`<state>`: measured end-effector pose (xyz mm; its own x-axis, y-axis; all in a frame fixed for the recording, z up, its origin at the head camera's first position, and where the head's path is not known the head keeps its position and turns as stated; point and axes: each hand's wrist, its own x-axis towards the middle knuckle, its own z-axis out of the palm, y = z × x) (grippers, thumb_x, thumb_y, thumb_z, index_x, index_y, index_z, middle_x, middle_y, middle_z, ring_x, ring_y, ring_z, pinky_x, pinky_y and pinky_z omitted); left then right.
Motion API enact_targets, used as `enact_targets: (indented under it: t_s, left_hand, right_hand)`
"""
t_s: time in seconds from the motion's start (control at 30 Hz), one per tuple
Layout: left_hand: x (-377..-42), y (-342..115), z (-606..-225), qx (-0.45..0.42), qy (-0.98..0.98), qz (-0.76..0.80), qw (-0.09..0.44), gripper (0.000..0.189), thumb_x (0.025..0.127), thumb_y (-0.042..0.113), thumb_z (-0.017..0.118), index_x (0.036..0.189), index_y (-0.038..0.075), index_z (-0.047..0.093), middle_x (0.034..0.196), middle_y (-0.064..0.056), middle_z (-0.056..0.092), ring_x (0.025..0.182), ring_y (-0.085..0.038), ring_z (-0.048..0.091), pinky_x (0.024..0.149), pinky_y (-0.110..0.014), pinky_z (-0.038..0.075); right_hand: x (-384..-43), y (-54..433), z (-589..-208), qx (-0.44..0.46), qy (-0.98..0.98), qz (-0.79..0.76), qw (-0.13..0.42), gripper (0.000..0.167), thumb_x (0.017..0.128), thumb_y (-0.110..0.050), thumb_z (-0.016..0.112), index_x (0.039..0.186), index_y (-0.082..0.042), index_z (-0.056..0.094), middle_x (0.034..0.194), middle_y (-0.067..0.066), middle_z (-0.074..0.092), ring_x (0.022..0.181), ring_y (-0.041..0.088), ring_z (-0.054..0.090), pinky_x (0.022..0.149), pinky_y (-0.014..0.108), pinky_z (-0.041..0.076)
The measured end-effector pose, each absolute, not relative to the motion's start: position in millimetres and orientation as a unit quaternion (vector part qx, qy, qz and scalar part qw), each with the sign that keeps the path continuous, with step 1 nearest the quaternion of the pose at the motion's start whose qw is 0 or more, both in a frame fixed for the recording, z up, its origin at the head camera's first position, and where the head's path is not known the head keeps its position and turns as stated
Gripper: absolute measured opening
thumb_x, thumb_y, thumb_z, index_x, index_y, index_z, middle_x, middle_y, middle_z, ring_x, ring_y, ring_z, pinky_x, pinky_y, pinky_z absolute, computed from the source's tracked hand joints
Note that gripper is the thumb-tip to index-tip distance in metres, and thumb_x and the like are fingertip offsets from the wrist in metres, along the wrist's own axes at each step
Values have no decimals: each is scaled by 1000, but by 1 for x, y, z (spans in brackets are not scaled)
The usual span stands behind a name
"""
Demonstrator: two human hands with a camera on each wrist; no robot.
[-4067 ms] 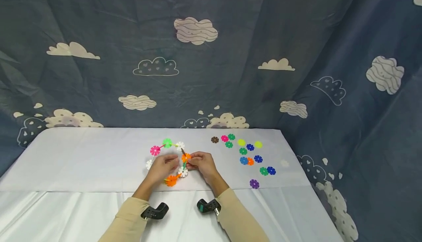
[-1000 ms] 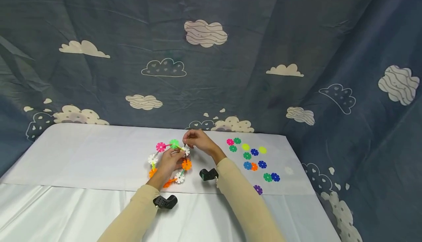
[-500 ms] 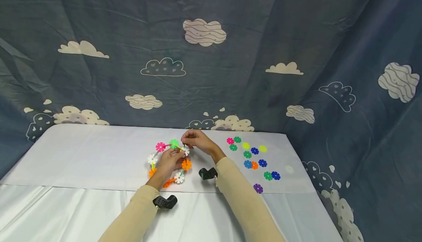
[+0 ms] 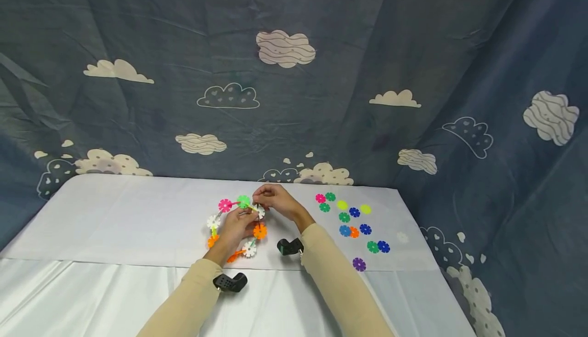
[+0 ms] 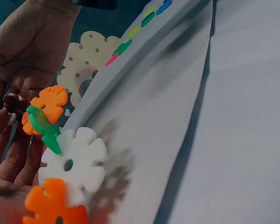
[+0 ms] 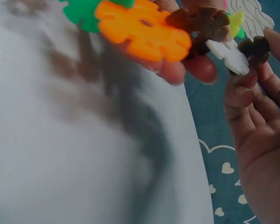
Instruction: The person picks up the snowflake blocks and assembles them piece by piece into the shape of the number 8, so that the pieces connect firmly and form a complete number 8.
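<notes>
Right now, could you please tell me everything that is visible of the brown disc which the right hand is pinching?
The brown disc is thin and dark, with a notched rim, and looks like plastic. The right hand pinches it and hides part of it. It is tilted, not flat, on the far side of a white disc, and appears to meet it; whether their notches are joined cannot be told. In the head view only a dark sliver shows.

Left wrist: lower orange disc [image 5: 51, 203] cropped

The flower discs [image 6: 144, 38] look like smooth plastic, the backdrop [image 4: 303, 117] like creased matt cloth.
</notes>
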<state>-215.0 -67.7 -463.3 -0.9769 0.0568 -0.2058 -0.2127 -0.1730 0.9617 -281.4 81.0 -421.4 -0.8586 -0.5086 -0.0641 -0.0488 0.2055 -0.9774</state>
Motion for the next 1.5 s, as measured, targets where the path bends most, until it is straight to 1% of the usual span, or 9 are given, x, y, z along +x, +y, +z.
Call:
enact_targets:
  t_s: [0.27, 0.4, 0.53, 0.8, 0.9, 1.0, 1.1, 1.23, 1.5]
  left_hand:
    - [-215, -65, -463, -71, 630, 770, 72, 20, 97, 9, 58, 109, -6, 54, 96, -15, 70, 82, -18, 69, 68, -28, 56]
    - [-211, -63, -462, -85, 636, 765, 57, 17, 95, 8, 60, 104, -6, 57, 91, -11, 71, 78, -15, 68, 62, -23, 54]
    - [-208, -61, -461, -86, 635, 766, 50, 14, 95, 5, 59, 102, -7, 57, 92, -15, 72, 77, -17, 70, 60, -22, 54]
    - [-209, -63, -460, -88, 644, 758, 56, 14, 94, 4, 60, 101, -7, 56, 88, -17, 72, 77, -20, 71, 60, -23, 56]
    - [-209, -64, -461, -83, 652, 751, 69, 14, 94, 5, 60, 102, -6, 56, 87, -12, 72, 77, -18, 71, 61, -23, 56]
    - [-210, -66, -459, -71, 649, 754, 68, 14, 95, 5, 59, 103, -5, 54, 88, -12, 72, 76, -16, 70, 62, -23, 55]
    - [-209, -67, -458, -62, 647, 757, 68, 15, 96, 6, 58, 105, -5, 53, 90, -12, 71, 75, -14, 68, 62, -22, 54]
    - [-210, -70, -458, -63, 643, 759, 82, 17, 96, 8, 57, 108, -5, 52, 91, -10, 71, 74, -12, 68, 63, -22, 54]
    - [-212, -72, -457, -59, 640, 759, 100, 21, 98, 10, 56, 111, -5, 50, 91, -7, 70, 74, -9, 66, 63, -21, 53]
  right_hand:
    - [-276, 83, -424, -172, 778, -593, 120, 26, 88, -8, 70, 108, 8, 68, 100, 13, 70, 83, 15, 68, 78, 34, 57]
    - [-273, 83, -424, -186, 779, -589, 106, 27, 87, -4, 70, 109, 12, 66, 102, 19, 69, 81, 13, 68, 77, 35, 57]
    - [-271, 84, -425, -199, 786, -577, 98, 26, 87, -2, 70, 108, 13, 66, 102, 22, 69, 81, 11, 67, 76, 32, 57]
    - [-266, 85, -423, -200, 812, -540, 93, 19, 86, -5, 71, 102, 5, 72, 97, 15, 71, 78, 10, 66, 71, 26, 56]
    - [-266, 86, -425, -203, 822, -524, 93, 22, 88, -9, 71, 106, 2, 72, 102, 14, 71, 80, 9, 65, 71, 23, 55]
    - [-265, 90, -426, -213, 804, -546, 101, 29, 91, -9, 67, 116, 6, 66, 113, 19, 67, 90, 17, 67, 74, 28, 57]
    - [-261, 102, -427, -215, 785, -572, 101, 35, 94, -8, 63, 123, 11, 59, 120, 26, 62, 98, 32, 66, 77, 36, 57]
    - [-253, 133, -426, -189, 809, -550, 85, 35, 93, -11, 64, 120, 11, 60, 112, 25, 65, 95, 41, 64, 77, 41, 57]
    - [-222, 226, -431, -115, 882, -443, 109, 24, 88, -10, 71, 109, 0, 70, 94, 7, 68, 76, 23, 61, 68, 30, 53]
